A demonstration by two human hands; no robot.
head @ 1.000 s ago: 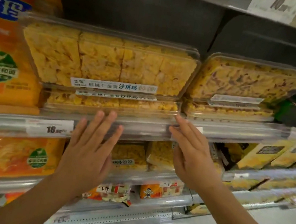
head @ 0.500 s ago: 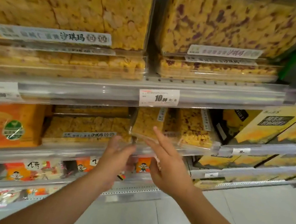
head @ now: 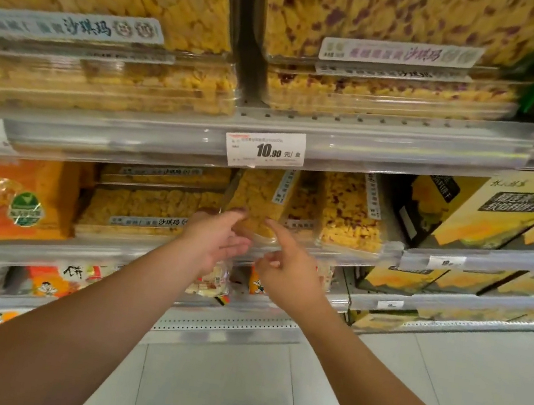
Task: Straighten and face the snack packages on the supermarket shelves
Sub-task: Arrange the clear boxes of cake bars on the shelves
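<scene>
On the second shelf [head: 337, 252], upended clear snack box [head: 259, 201], both hands' fingers [head: 232, 218] loosely spread.

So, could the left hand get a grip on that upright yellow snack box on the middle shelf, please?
Probably yes: the left hand already reaches the box's lower front edge, nothing lies between them, and the right hand stays alongside.

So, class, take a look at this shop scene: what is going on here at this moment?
A person is tidying snack shelves. Both hands reach to the second shelf, below the 10.90 price tag. The left hand and the right hand meet at a clear snack box standing on end, turned sideways beside a similar box. The left thumb and right forefinger touch its lower edge; no grip shows. Neighbouring flat boxes already face forward.
</scene>
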